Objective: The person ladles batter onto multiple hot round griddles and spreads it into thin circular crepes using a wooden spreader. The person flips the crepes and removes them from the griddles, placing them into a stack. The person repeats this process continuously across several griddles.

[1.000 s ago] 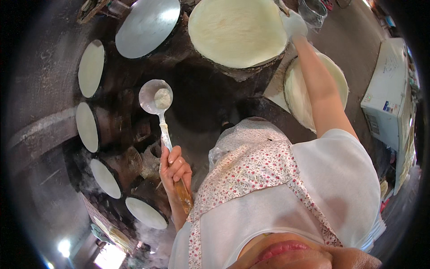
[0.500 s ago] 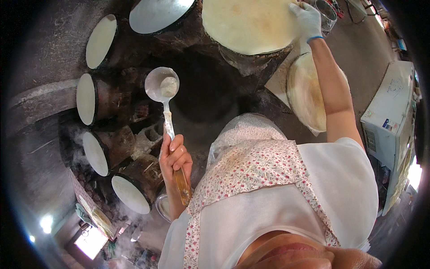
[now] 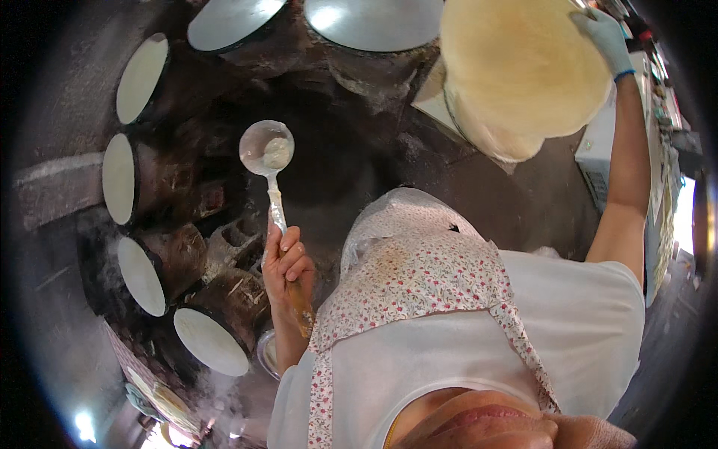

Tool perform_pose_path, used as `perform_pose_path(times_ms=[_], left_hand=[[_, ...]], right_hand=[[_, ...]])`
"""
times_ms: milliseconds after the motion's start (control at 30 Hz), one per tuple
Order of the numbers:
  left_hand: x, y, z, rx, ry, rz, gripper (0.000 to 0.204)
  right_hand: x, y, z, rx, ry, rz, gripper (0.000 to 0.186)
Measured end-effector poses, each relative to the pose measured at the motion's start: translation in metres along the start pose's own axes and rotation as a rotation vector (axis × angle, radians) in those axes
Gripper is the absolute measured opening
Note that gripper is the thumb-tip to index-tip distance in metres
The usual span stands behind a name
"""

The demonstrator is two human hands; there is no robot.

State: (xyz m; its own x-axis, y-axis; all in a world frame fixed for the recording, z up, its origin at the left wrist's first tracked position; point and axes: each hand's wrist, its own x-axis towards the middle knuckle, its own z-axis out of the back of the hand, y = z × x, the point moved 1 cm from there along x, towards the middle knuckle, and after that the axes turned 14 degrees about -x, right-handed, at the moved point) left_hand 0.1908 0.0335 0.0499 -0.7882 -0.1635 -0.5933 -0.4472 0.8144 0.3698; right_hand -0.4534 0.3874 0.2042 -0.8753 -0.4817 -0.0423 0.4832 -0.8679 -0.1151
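My left hand (image 3: pixel 288 267) is wrapped around the handle of a metal ladle (image 3: pixel 256 142), bowl upward, with pale batter stuck inside it. My right hand (image 3: pixel 603 37), in a white glove with a blue cuff, grips the right edge of a large, thin, round pancake (image 3: pixel 527 63) at the far right. The pancake hangs over the pancakes (image 3: pixel 501 146) beneath it, which rest on a pale board (image 3: pixel 432 97). Left of it, the round griddle (image 3: pixel 374 26) shows a bare grey, shiny top.
Several round griddles curve along the left, among them a bare one (image 3: pixel 233 21), and others coated with pale batter, such as one (image 3: pixel 142 78) and the nearest (image 3: pixel 211 340). Steam rises at lower left. A white box-shaped appliance (image 3: pixel 594 161) stands at right.
My right hand has moved right, pulling the pancake off the griddle and over the pancakes on the board. The griddle's surface is now exposed. My left hand still holds the ladle up.
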Motion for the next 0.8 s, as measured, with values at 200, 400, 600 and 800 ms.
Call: perform_pose_path(times_ms=[200, 400, 600, 800], left_hand=[[0.001, 0.012, -0.009, 0.050, -0.044, -0.085, 0.034], [0.002, 0.022, -0.028, 0.005, -0.132, -0.086, 0.037], [-0.001, 0.024, -0.029, 0.003, -0.135, -0.123, 0.039], [-0.009, 0.024, -0.017, -0.085, -0.088, -0.111, 0.037]], right_hand=[[-0.092, 0.077, -0.075, -0.349, -0.422, 0.256, 0.022], [-0.218, 0.123, -0.259, -0.299, -0.178, 0.166, 0.017], [-0.230, 0.159, -0.326, -0.196, -0.095, 0.032, 0.020], [-0.220, 0.158, -0.315, -0.141, 0.082, 0.023, 0.045]])
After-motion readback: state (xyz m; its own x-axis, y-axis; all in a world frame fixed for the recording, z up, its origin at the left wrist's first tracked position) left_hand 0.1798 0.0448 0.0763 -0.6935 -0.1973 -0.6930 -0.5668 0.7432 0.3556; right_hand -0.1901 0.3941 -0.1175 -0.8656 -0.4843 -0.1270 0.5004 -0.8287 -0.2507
